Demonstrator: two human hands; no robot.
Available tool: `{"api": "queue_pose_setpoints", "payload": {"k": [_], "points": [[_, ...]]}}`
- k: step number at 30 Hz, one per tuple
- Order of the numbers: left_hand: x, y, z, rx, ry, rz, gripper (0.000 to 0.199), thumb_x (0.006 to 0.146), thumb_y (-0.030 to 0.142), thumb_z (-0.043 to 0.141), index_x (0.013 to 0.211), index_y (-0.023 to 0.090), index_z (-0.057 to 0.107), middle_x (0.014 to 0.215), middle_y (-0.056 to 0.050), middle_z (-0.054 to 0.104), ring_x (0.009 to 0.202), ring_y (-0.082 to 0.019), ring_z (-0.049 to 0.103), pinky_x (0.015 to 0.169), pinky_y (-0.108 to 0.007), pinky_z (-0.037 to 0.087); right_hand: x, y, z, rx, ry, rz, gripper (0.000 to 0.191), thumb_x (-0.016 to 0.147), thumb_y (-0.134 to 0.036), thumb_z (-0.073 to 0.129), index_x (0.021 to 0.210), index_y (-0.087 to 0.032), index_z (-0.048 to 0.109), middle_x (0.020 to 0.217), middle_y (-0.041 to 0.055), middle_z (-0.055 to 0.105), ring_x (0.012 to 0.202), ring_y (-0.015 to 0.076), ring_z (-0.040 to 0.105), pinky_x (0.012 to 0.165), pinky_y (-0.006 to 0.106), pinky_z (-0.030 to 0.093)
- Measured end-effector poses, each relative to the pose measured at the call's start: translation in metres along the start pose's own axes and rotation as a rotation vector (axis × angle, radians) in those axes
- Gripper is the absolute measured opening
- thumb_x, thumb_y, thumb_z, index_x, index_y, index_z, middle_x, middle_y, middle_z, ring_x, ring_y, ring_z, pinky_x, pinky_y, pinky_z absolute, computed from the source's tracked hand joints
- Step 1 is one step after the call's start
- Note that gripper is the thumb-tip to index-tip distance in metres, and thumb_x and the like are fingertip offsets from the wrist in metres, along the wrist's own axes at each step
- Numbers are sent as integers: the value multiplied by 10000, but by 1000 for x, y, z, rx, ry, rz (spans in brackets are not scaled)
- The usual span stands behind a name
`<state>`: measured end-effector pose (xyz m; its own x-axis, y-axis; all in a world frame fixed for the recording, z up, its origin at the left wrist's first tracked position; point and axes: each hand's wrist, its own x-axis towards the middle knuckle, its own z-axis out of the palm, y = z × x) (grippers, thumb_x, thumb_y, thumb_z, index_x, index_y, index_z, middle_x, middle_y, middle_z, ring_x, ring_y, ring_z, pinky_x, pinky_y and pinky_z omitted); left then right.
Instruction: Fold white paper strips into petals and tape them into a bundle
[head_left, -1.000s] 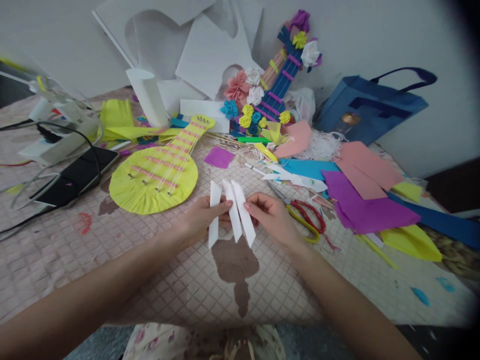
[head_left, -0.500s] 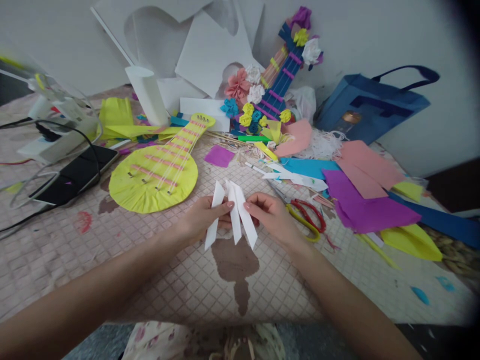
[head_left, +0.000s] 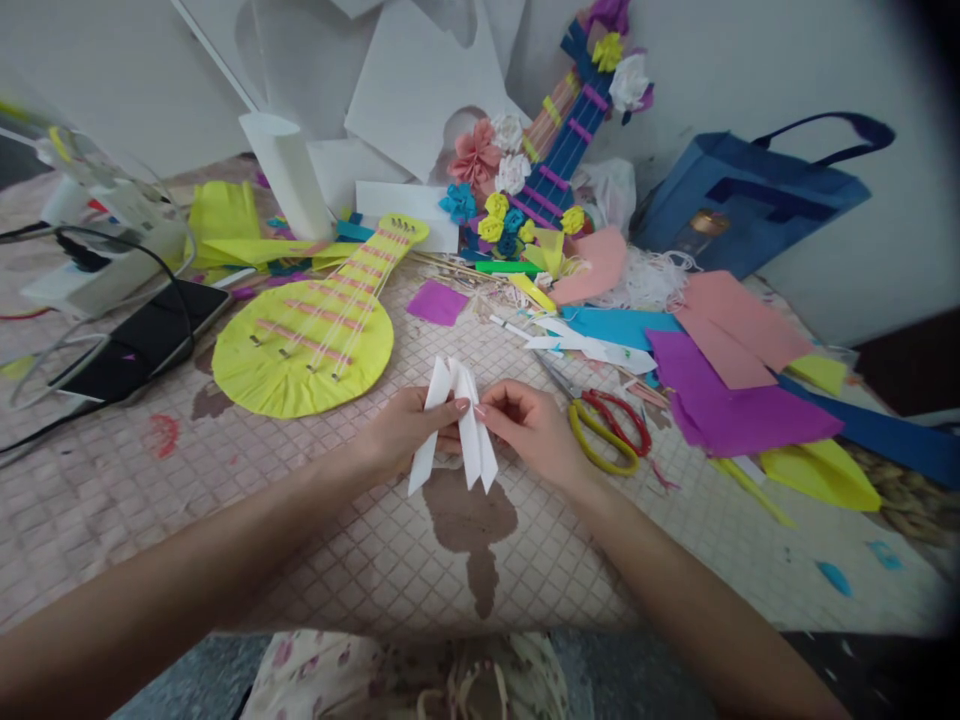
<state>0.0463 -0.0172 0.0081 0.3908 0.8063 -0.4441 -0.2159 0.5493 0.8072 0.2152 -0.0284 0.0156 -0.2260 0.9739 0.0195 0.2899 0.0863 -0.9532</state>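
Note:
Folded white paper strips (head_left: 469, 440) hang fanned out between my hands, above a brown stain on the tablecloth. My left hand (head_left: 409, 428) pinches them from the left, its thumb lying across the front. From the right, my right hand (head_left: 525, 425) holds the edge of the rightmost fold between thumb and fingers. Left of the hands lies a yellow paper guitar (head_left: 307, 350) with pink bars and white strings. Scissors (head_left: 611, 430) with red and yellow handles rest just right of my right hand.
A black phone (head_left: 142, 340) and a white power strip (head_left: 105, 270) with cables are at the left. Paper flowers and a blue paper guitar (head_left: 574, 145) stand behind. Purple paper (head_left: 739, 400), pink paper (head_left: 742, 325) and a blue bag (head_left: 750, 200) are at the right.
The right-hand folds of white paper have drawn closer together, and my right hand has shifted slightly left with them. The view has moved a little.

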Motion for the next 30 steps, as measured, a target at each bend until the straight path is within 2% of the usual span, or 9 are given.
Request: {"api": "queue_pose_setpoints", "payload": {"k": [3, 8, 13, 20, 23, 25, 28, 30], "points": [[1, -1, 0, -35, 28, -18, 78, 828, 154, 604, 802, 97, 650, 743, -95, 710, 664, -175, 682, 695, -314, 569, 0, 1, 0, -26, -2, -24, 165, 809, -334, 580, 755, -180, 600, 671, -14, 561, 606, 103, 480, 564, 238, 388], [2, -2, -2, -70, 10, -25, 96, 838, 164, 599, 828, 84, 651, 754, -111, 710, 700, -187, 686, 719, -324, 568, -1, 0, 3, -69, 47, -45, 148, 820, -316, 559, 761, -187, 600, 681, -7, 579, 607, 112, 496, 573, 248, 402], [3, -2, -2, -78, 1, -35, 95, 841, 160, 594, 842, 78, 641, 751, -112, 703, 658, -167, 676, 707, -311, 568, -2, 3, 6, -91, 93, -56, 133, 833, -297, 547, 776, -185, 592, 711, 2, 590, 633, 122, 515, 601, 260, 419], [0, 2, 1, -81, 73, -91, 101, 833, 177, 598, 774, 111, 645, 690, -95, 691, 630, -204, 671, 628, -353, 565, -2, 6, 11, -148, 109, -99, 134, 842, -316, 560, 790, -193, 571, 707, -2, 560, 612, 116, 497, 580, 254, 422], [2, 5, 1, -164, 89, -55, 119, 850, 156, 568, 782, 107, 653, 705, -95, 696, 634, -185, 667, 668, -335, 561, -3, 6, 12, -204, 159, -200, 183, 890, -341, 489, 947, -208, 600, 923, 54, 595, 812, 157, 572, 694, 287, 490], [4, 7, 0, -232, 103, -35, 155, 876, 141, 523, 801, 99, 651, 725, -95, 696, 631, -165, 659, 684, -315, 556, -4, 7, 13, -281, 150, -301, 270, 912, -351, 448, 1107, -222, 583, 1105, 92, 565, 1018, 198, 552, 836, 344, 497], [8, 8, -4, -296, 158, 0, 151, 891, 142, 500, 828, 102, 631, 741, -83, 687, 634, -150, 650, 698, -304, 548, -6, 10, 16, -445, 57, -392, 427, 932, -382, 404, 1332, -239, 444, 1336, 116, 444, 1259, 247, 408, 1040, 441, 382], [11, 6, -6, -318, 187, 28, 116, 885, 147, 519, 836, 109, 617, 749, -73, 684, 642, -148, 647, 726, -310, 542, -8, 13, 19, -538, -8, -402, 511, 943, -416, 360, 1424, -249, 316, 1443, 113, 333, 1348, 267, 294, 1099, 484, 300]]}}
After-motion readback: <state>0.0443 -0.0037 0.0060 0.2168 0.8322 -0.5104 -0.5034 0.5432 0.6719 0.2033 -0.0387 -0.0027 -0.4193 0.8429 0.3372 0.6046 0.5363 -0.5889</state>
